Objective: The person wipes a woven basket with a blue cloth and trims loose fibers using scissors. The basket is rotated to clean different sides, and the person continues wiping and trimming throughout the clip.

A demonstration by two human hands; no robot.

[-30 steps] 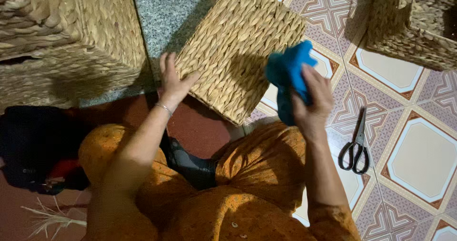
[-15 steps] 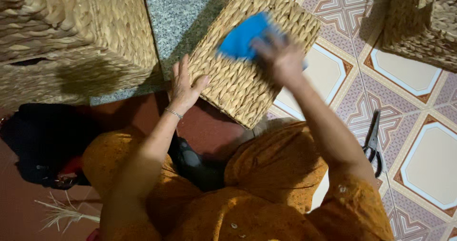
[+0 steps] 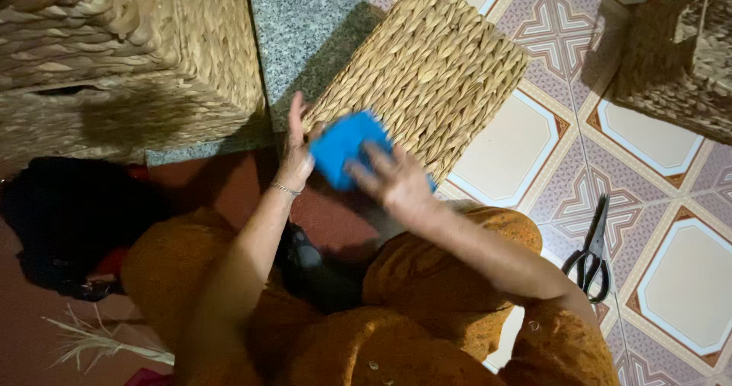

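Roughly, from my remote seat, I read this moment so:
Work in hand: wiping or brushing a woven basket (image 3: 427, 73) with a blue cloth (image 3: 343, 146); I judge it mid-stroke, since the cloth sits at the basket's near corner.
Right hand: my right hand (image 3: 396, 184) presses flat on the blue cloth, fingers spread and only loosely curled over it, more pushing than pinching.
Left hand: my left hand (image 3: 293, 153) lies open against the basket's near left edge, steadying it, with nothing gripped.
Basket position: it lies tipped on the tiled floor (image 3: 671, 294) just ahead of my knees, one broad woven face turned up.
Done so far: I cannot tell which parts are cleaned; the weave looks alike all over.
Left to do: by my judgement the far end and the other sides, hidden from me.
Nearby: black scissors (image 3: 591, 253) on the tiles at my right, a bigger basket (image 3: 122, 58) at upper left, another basket (image 3: 675, 51) at upper right.
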